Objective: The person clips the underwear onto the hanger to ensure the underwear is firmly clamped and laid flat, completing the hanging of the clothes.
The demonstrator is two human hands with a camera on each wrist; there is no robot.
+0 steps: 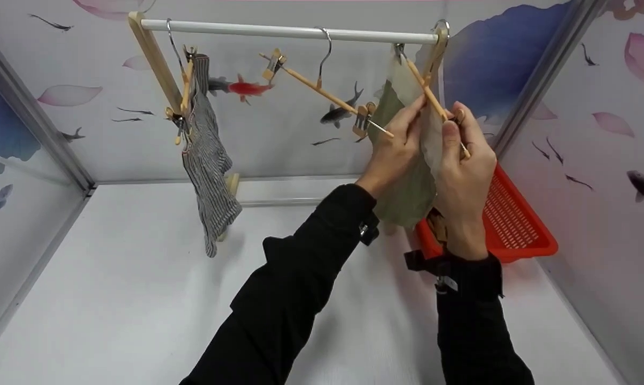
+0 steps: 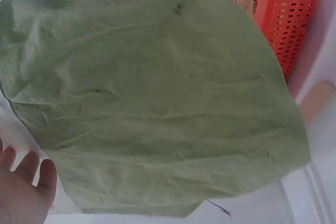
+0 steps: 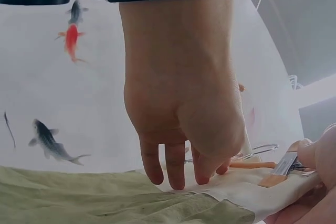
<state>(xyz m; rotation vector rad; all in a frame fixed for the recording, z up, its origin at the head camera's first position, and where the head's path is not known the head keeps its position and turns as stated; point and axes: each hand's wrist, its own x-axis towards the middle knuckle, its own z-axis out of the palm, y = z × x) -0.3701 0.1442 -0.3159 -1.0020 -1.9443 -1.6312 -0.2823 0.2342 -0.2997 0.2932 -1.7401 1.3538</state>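
A green garment (image 1: 407, 198) with a cream upper part (image 1: 431, 141) hangs from the right wooden clip hanger (image 1: 426, 88); its kind is unclear. My left hand (image 1: 399, 141) pinches the cream part near the hanger bar. In the right wrist view, that left hand (image 3: 184, 119) points fingers down onto the cloth. My right hand (image 1: 463, 166) pinches the clip (image 3: 283, 167) at the bar's near end, beside the cloth's upper edge. In the left wrist view, the green garment (image 2: 173, 98) spreads across the picture, with left-hand fingers (image 2: 44, 177) at the lower left. The clip's grip on the cloth is partly hidden.
A white rail (image 1: 289, 30) on wooden posts carries the hangers. A middle clip hanger (image 1: 322, 93) holds no cloth. At left hangs a striped garment (image 1: 209, 155). Below my right hand, a red basket (image 1: 519, 224) stands near the right wall with brown items (image 1: 436, 224) inside.
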